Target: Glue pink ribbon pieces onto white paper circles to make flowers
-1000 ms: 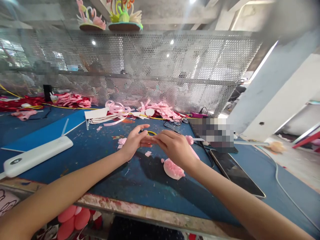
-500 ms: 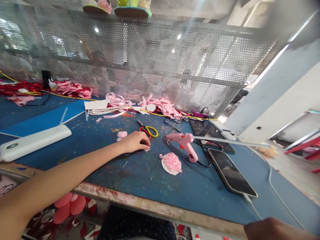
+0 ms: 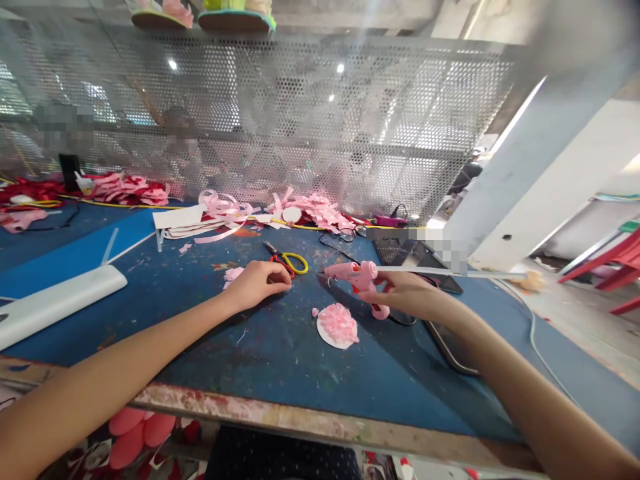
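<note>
My left hand (image 3: pixel 260 283) rests on the blue table with thumb and fingers pinched together; whatever is between the fingertips is too small to make out. Just beyond it lie scissors (image 3: pixel 299 262) with red and yellow handles, and a small pile of pink petals (image 3: pixel 233 275) is partly hidden behind the hand. My right hand (image 3: pixel 405 293) has its fingers around the handle of a pink hot glue gun (image 3: pixel 345 272), which still lies on the table with a long glue stick in its back. Nearer me sits a white disc covered in pink petals (image 3: pixel 339 324).
A phone (image 3: pixel 453 350) lies under my right forearm, a dark tablet (image 3: pixel 400 257) behind it. White cards (image 3: pixel 183 221), pink ribbon (image 3: pixel 227 205) and heaped pink petals (image 3: pixel 320 208) line the mesh panel (image 3: pixel 300 120). A long white device (image 3: pixel 65 300) is at left.
My right hand has come from the lower right corner up to the glue gun's handle. My left hand stays pinched by the scissors. The view has shifted slightly.
</note>
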A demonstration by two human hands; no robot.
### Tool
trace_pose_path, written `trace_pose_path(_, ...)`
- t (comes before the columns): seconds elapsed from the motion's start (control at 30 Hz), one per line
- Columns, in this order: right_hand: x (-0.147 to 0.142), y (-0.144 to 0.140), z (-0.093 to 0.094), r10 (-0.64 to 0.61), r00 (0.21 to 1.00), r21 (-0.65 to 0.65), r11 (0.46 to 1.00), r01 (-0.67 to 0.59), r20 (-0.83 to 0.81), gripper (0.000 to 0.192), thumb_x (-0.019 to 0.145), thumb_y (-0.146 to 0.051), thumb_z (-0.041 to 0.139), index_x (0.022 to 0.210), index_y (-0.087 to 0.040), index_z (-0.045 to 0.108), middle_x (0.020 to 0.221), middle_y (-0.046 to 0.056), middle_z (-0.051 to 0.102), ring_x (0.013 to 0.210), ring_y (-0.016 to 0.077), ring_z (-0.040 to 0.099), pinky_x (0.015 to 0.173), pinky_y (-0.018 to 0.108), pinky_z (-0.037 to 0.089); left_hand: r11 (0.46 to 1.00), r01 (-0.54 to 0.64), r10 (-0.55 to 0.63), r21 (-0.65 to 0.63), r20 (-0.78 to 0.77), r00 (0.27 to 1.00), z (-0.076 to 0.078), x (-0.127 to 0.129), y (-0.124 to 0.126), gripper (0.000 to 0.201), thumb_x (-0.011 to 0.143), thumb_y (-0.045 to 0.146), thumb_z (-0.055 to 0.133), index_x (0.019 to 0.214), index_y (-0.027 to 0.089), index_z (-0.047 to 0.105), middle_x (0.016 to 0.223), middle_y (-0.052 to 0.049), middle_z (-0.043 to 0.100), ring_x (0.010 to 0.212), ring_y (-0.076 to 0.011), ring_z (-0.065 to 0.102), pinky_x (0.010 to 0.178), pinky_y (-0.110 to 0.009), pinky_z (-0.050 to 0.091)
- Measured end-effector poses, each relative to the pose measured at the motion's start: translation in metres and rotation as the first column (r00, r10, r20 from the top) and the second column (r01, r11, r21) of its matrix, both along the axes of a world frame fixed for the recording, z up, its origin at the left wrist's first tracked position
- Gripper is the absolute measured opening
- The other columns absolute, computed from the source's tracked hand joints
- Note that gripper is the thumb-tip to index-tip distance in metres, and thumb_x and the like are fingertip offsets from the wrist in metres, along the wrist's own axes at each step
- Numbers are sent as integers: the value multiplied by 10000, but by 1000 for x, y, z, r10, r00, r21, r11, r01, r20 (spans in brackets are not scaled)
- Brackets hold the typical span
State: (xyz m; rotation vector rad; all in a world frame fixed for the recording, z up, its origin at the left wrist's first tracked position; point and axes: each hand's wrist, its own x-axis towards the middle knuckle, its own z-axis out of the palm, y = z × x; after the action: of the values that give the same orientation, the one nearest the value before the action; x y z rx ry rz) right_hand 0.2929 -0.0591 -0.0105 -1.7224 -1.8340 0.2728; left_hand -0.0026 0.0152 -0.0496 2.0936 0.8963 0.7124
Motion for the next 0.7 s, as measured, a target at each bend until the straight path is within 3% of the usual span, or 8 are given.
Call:
trace_pose_path(0.1,-9,14,-11,104,995,-195,976,-100,6,296,823,-444,634,794,-152,599,601,-55,540,458,49,450,419,181,378,996,2,3,-87,62,998,-1,1,2,234,914,320,557,1080,160,597,1087,-70,624,907,-180,623,794,-377,540)
trace_pose_path(0.17,-16,16,-18,105,994,-225,969,-103,-6,279,855,-416,606,864,-137,601,612,-58,531,448,48,448,410,178,376,988,5,13,-153,115,993,-3,2,3,245,912,316,562,1093,154,589,1086,-71,621,907,-181,623,788,-379,541)
trace_pose_path(0.4,-24,8,-21,53,998,2,999,-53,-22,275,889,-409,558,926,-139,600,838,-1,601,736,134,572,675,296,486,944,62,9,-323,212,977,-6,5,-3,286,910,312,566,1143,146,560,1076,-70,617,890,-183,631,758,-372,552)
trace_pose_path(0.53,-25,2,-19,41,999,70,997,-39,-16,305,881,-448,549,881,-144,583,741,-23,551,647,112,520,609,266,441,955,97,-52,-281,161,986,-3,6,-8,272,910,306,567,1128,143,566,1040,-63,628,857,-172,636,735,-356,557)
trace_pose_path(0.7,-28,-2,-19,52,998,74,996,-55,45,280,873,-426,556,817,-152,569,690,-34,524,592,92,477,559,240,406,979,194,-193,-63,22,981,5,10,-21,190,896,290,591,1017,145,614,894,-27,664,772,-147,643,757,-354,544)
